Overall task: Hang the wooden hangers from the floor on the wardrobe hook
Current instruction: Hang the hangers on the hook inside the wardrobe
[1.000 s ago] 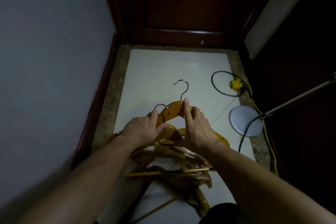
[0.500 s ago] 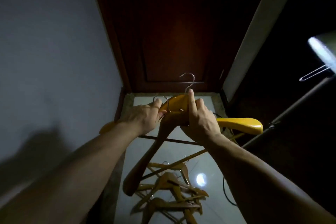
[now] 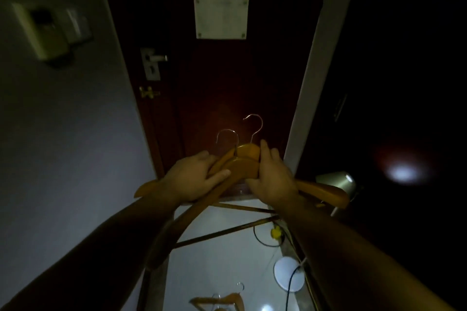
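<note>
Two wooden hangers [image 3: 246, 159], hooks up, are gripped together by the left hand [image 3: 194, 177] and right hand [image 3: 273, 177], fingers curled round them. Two other hangers [image 3: 222, 300] lie at the near edge of the floor [image 3: 222, 255].

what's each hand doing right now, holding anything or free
Left hand: holding the two wooden hangers near their necks, thumb across the front.
Right hand: holding the same hangers from the other side.

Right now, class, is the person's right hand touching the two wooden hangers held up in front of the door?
Touching. The head view shows the right hand gripping the wooden hangers at their raised middle, with no gap.
</note>
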Tool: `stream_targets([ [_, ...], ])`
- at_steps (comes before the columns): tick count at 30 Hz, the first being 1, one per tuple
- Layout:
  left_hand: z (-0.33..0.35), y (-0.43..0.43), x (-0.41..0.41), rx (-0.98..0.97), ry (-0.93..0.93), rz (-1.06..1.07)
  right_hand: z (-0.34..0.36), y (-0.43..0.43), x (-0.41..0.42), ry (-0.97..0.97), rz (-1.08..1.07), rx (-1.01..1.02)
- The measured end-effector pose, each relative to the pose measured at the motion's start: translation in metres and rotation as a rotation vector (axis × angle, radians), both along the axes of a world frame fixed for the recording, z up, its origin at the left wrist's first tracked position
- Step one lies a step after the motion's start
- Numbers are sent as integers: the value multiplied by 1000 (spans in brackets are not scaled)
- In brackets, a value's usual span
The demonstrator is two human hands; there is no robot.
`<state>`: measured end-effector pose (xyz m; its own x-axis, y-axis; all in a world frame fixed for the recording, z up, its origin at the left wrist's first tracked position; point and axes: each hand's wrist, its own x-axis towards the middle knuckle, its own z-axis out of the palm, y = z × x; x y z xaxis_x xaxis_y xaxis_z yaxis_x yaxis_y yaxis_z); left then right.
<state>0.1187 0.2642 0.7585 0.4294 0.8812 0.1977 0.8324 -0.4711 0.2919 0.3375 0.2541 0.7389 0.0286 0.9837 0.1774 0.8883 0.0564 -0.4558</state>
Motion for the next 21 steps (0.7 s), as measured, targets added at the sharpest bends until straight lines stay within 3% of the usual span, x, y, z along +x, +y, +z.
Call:
stream_targets([
  [10,135,-33,26,69,-93,-53,151,-58,14,108,-233,100],
  [21,180,-84,106,-138,-337,-266,199,-175,69,109,-504,245],
])
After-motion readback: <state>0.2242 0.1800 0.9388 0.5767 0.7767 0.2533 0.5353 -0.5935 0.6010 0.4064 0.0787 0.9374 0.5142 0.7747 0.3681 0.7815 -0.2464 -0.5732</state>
